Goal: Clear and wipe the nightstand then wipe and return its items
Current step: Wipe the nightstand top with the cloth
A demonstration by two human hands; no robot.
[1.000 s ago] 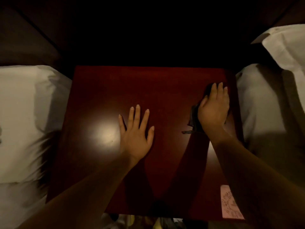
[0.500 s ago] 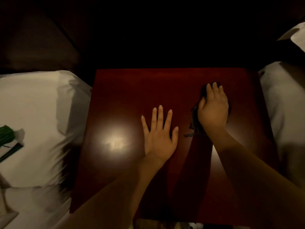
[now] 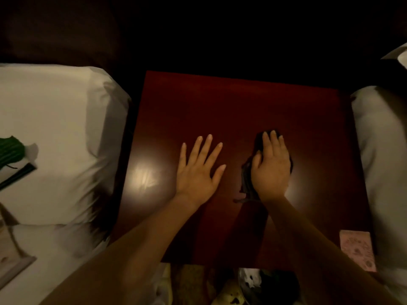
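Note:
The dark red wooden nightstand [image 3: 220, 102] fills the middle of the view, its top glossy with a light glare at the left. My left hand [image 3: 198, 170] lies flat on it, fingers spread, holding nothing. My right hand [image 3: 272, 168] presses flat on a dark cloth [image 3: 247, 179], which sticks out at the thumb side and past the fingertips. A pink patterned card [image 3: 357, 252] lies at the nightstand's near right corner.
White beds flank the nightstand, the left bed [image 3: 61, 128] and the right bed [image 3: 381, 150]. On the left bed lie a green item [image 3: 10, 150], a dark stick-like object [image 3: 17, 177] and a framed object [image 3: 13, 267]. Clutter [image 3: 248, 282] sits on the floor below the front edge.
My right hand has slid the cloth left and toward me, away from the right edge. The left hand stays flat. The view has shifted, bringing the pink card back into sight.

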